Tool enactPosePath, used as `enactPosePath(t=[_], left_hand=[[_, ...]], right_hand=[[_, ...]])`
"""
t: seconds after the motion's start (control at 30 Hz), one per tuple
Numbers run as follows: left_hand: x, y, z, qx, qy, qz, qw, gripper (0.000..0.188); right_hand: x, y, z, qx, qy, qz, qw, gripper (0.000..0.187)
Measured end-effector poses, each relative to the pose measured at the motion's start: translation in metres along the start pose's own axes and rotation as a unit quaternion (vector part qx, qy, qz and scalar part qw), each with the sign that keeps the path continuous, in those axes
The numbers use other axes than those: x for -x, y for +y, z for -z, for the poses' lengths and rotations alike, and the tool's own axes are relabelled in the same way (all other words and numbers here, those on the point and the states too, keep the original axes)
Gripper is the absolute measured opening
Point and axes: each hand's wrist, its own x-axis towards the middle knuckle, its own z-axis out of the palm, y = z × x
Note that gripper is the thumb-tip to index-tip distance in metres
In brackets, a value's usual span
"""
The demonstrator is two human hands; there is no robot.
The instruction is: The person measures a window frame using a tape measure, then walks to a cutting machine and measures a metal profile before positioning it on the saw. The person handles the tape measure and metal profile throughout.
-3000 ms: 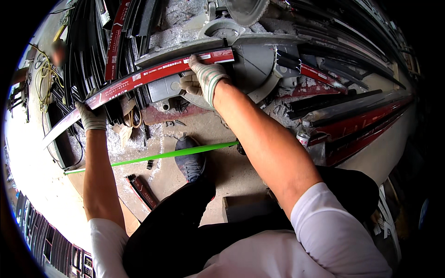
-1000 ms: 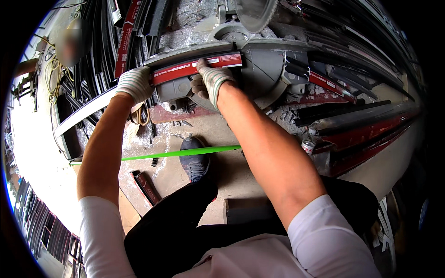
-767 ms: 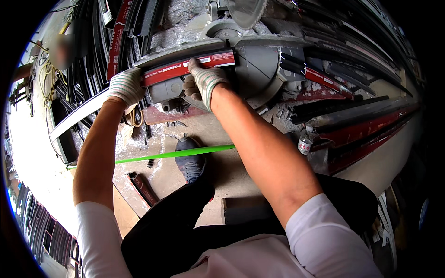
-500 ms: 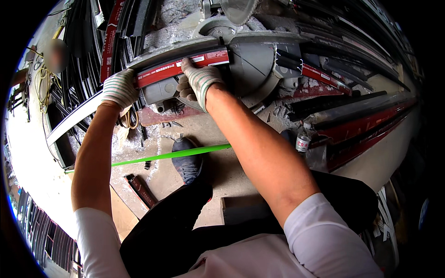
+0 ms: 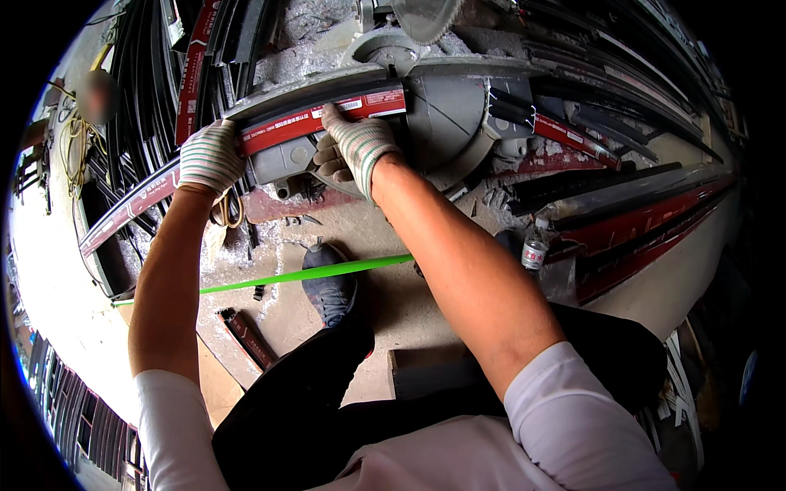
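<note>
holding a long red-filmed metal profile (image 5: 270, 129) flat on the miter saw table (image 5: 446, 106), upper centre of the frame. left hand (image 5: 209, 155), in a striped knit glove, was wrapped around the profile left of the table, fingers closed over its top edge. right hand (image 5: 354, 146), same kind of glove, lay on the profile near its cut end, fingers spread flat along the red face and thumb tucked below, pressing rather than gripping all the way round. profile ran from the saw table down-left toward the left edge of the frame, bending with the lens. saw blade (image 5: 426, 16) sat at the top edge, just above the table and clear of the profile. a green strip (image 5: 311, 274) crossed the floor mid-frame, passing the person's dark shoe (image 5: 329, 282). small plastic bottle (image 5: 534, 250) stood right of centre, beside a stack of red and dark profiles (image 5: 647, 217) on the right. metal chips covered the floor near the saw base.
</note>
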Motion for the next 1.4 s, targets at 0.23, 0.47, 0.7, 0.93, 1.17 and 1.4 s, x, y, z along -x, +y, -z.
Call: enactPosePath(t=[0.23, 0.47, 0.7, 0.93, 1.17, 1.4], left_hand=[[0.0, -0.005, -0.007, -0.004, 0.011, -0.004, 1.0, 0.017], [-0.001, -0.001, -0.002, -0.006, -0.013, 0.009, 1.0, 0.019], [-0.001, -0.005, -0.006, 0.003, -0.013, 0.015, 1.0, 0.019], [-0.007, -0.003, 0.003, 0.003, -0.076, 0.006, 0.997, 0.016], [-0.011, -0.008, 0.005, -0.004, -0.109, -0.003, 0.994, 0.023], [-0.014, -0.006, 0.01, -0.007, -0.14, 0.009, 0.99, 0.03]], right_hand=[[0.0, 0.0, 0.001, 0.006, -0.015, 0.002, 1.0, 0.052], [-0.001, 0.011, 0.004, 0.006, -0.024, 0.052, 0.998, 0.045], [0.011, 0.034, 0.014, 0.051, -0.027, 0.124, 0.991, 0.037], [0.017, 0.062, 0.038, 0.123, 0.013, 0.161, 0.979, 0.035], [0.017, 0.061, 0.045, 0.138, 0.009, 0.167, 0.976, 0.034], [0.015, 0.052, 0.041, 0.127, -0.007, 0.141, 0.982, 0.033]])
